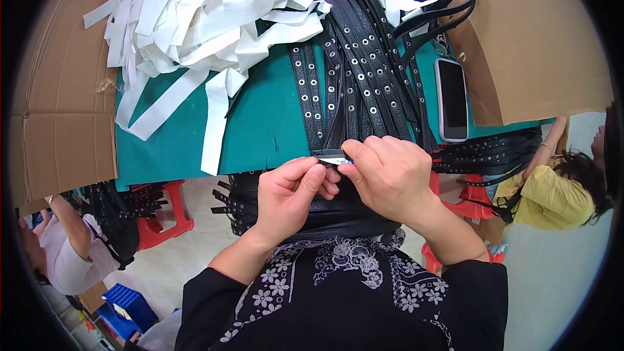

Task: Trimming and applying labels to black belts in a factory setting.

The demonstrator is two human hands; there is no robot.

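Where the white strips (208, 13) heap up: far left of the green table (260, 136), some ends trailing toward its near edge.
Left hand (286, 195): thumb and forefinger close together by the tip of a small white piece (331, 160); whether they grip it, I cannot tell.
White piece: pointed, touched with blue, between the hands at the table's near edge, just beside a dark strap end (327, 153); its kind is unclear.
Eyelet straps (364, 71): black, bundled lengthwise, running toward the hands.
Right hand (390, 179): fingers bent and narrow, apparently pinching the white piece's wider end.
Phone (454, 101): right of the straps.
Step in hand: seemingly fine work at the strap end; the next move calls for small, controlled finger motion.
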